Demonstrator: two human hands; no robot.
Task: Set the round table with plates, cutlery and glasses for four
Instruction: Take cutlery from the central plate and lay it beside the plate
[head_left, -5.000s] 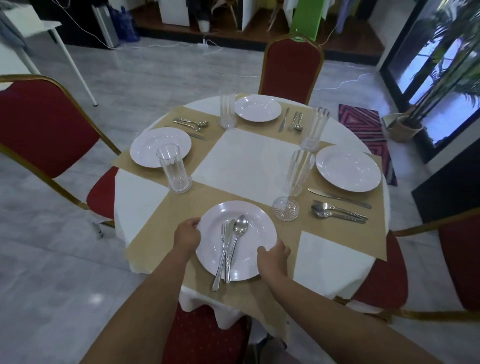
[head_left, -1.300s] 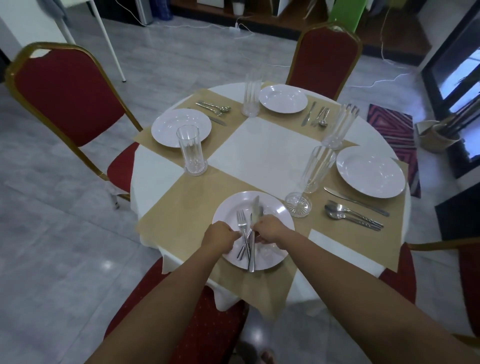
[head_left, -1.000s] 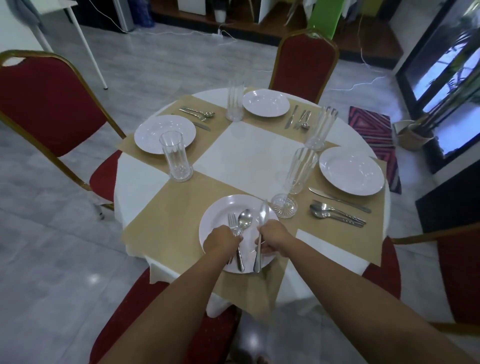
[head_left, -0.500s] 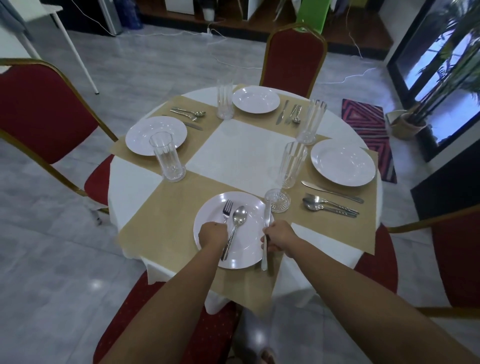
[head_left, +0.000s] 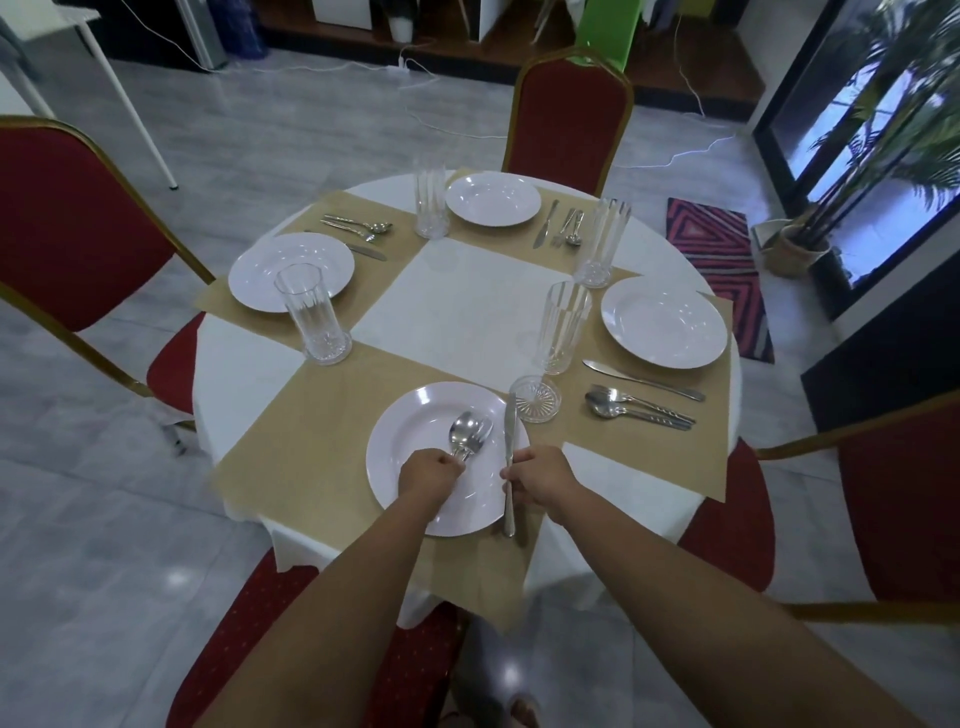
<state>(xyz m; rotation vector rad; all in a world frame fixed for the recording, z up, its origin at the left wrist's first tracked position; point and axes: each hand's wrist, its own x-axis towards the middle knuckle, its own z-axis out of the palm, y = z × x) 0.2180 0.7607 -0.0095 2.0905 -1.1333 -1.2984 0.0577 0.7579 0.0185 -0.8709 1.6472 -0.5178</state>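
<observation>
The round table (head_left: 244, 364) carries white plates at each seat. On the near plate (head_left: 410, 415) my left hand (head_left: 428, 467) is closed around the handles of a spoon and fork (head_left: 467, 434), their heads stacked over the plate. My right hand (head_left: 535, 475) grips a knife (head_left: 509, 431) held lengthwise along the plate's right rim. A tipped-over glass (head_left: 556, 343) lies just beyond the knife. The left plate (head_left: 260, 283), far plate (head_left: 493, 200) and right plate (head_left: 662, 322) each have cutlery beside them.
Upright glasses stand at the left (head_left: 311, 312), far (head_left: 431, 202) and right (head_left: 600, 241). Tan placemats (head_left: 306, 431) cross the white cloth. Red chairs ring the table: left (head_left: 78, 228), far (head_left: 569, 114), right (head_left: 893, 499), near (head_left: 270, 634). A patterned rug (head_left: 717, 249) and potted plant (head_left: 800, 244) sit at right.
My right hand has carried the knife from the plate's middle out to its right rim. My left hand has gathered the spoon and fork together, stacking their heads.
</observation>
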